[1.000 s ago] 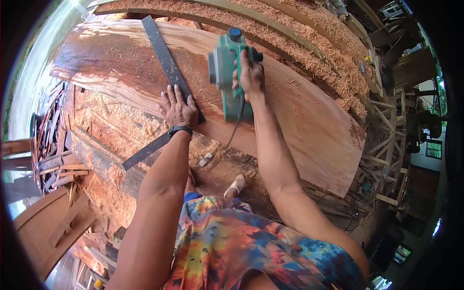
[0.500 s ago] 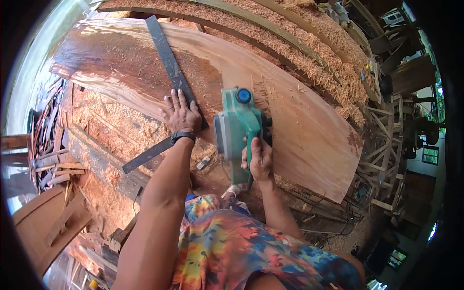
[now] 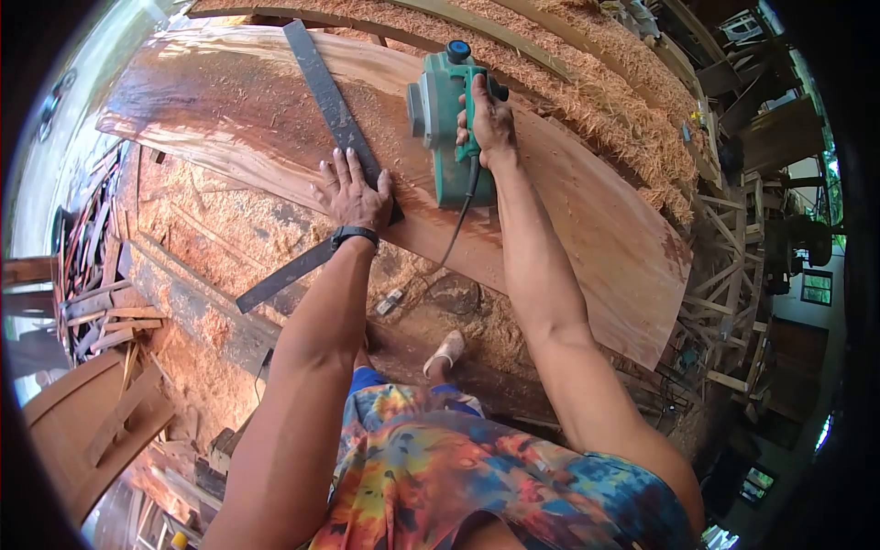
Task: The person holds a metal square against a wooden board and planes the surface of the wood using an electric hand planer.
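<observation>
A wide reddish wooden slab (image 3: 587, 229) lies across the view, with a dark wet-looking area at its left. My right hand (image 3: 490, 119) is wrapped round the handle of a green electric planer (image 3: 449, 170), which rests near the slab's far edge; its cord hangs back toward me. A dark metal square (image 3: 321, 84) lies across the slab, its shorter arm pointing to the lower left. My left hand (image 3: 356, 192) lies flat with fingers spread, pressing on the square and the slab beside it.
Orange shavings (image 3: 632, 137) cover the beams beyond the slab and the ground below. A white-shod foot (image 3: 445, 353) stands beneath. Scrap wood (image 3: 119, 321) is piled at the left, and a wooden frame (image 3: 729, 266) stands at the right.
My right hand has pushed the planer away from my body, to the slab's far side, and the arm is stretched out. My left hand has shifted only slightly.
</observation>
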Demonstrator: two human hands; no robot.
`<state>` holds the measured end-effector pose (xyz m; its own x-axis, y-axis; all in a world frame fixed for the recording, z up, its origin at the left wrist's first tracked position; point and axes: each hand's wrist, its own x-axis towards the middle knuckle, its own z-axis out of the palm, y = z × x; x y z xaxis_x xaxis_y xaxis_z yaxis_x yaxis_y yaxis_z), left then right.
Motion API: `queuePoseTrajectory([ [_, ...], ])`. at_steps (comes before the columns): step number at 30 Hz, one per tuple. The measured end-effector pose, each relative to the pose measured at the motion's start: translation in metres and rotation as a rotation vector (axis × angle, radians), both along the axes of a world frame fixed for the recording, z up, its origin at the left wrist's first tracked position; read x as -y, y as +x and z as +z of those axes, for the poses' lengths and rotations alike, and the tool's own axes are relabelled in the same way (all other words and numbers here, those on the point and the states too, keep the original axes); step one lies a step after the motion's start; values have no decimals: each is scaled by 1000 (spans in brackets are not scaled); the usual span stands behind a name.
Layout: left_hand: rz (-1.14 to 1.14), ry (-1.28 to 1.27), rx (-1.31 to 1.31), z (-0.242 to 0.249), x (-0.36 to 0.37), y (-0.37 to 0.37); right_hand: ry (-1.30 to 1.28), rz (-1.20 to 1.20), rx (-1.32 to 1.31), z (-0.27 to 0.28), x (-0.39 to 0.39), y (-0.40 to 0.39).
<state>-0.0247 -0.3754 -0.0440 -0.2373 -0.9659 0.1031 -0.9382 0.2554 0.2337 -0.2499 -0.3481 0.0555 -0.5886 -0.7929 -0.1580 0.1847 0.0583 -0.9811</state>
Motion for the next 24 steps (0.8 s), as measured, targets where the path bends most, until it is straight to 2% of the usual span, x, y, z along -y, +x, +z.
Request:
queuePoseTrajectory([
  [3,-29,48,-2,-1,6,2,24,28,32,4,-28,17],
  [9,-37,32,47,-6,73,33,90,53,22,6,-157,103],
  [13,-51,31,35,-3,91,44,55,24,91,11,-179,128],
  [17,-37,0,38,2,87,43,66,46,62,10,-130,106],
  [24,-29,8,27,3,87,43,63,27,-50,11,30,38],
])
